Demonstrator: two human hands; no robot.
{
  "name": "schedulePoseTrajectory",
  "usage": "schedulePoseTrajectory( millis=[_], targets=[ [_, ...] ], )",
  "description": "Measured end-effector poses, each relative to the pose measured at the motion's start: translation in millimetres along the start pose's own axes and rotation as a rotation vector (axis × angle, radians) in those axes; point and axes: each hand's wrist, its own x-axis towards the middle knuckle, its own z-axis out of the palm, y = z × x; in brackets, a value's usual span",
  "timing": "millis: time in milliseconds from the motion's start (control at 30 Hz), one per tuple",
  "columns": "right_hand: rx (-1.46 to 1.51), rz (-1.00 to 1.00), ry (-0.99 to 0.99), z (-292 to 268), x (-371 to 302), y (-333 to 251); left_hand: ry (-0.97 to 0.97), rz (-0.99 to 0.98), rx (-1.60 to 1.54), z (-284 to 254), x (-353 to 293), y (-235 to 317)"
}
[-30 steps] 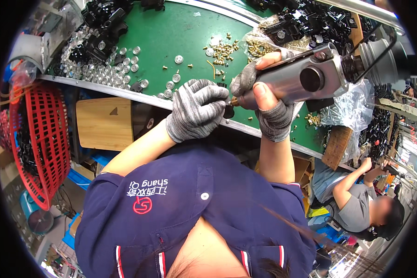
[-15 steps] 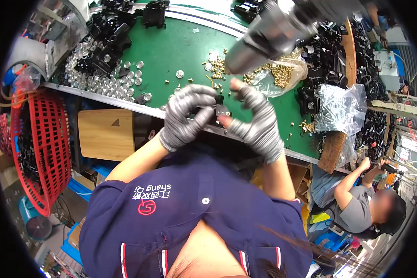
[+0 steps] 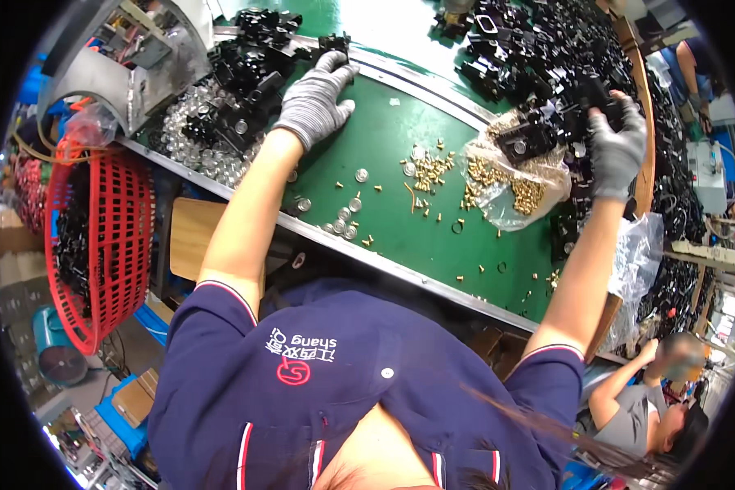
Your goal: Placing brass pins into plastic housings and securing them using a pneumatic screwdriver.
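Observation:
My left hand, in a grey striped glove, stretches to the far left of the green table. Its fingertips touch a small black plastic part by the metal rail, and its thumb stands apart. At the right my right hand, gloved alike, is up beside the heap of black parts. Its thumb and fingers close round a black plastic part, partly hidden by the fingers. Another black part with a round metal insert lies on the plastic bag of brass pieces.
Clear and silvery round pieces lie heaped at the left, under more black parts. Small brass fittings are scattered mid-table. A red basket stands at the left; a wooden board edges the right. Another person sits lower right.
My hands have parted from near the table's front edge, the left going far left, the right far right. The blurred metal tool overhead has left the view. The whole view has shifted.

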Motion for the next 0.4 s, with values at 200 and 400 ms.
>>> schedulePoseTrajectory(
  millis=[200,400],
  targets=[
    [-0.124,0.178,0.036,1.2,33.2,38.6,0.186,0.047,-0.047,4.3,42.2,-15.1],
    [0.586,-0.198,-0.342,61.4,-96.7,-72.4,-0.401,-0.239,0.216,-28.1,95.2,3.8]
  ],
)
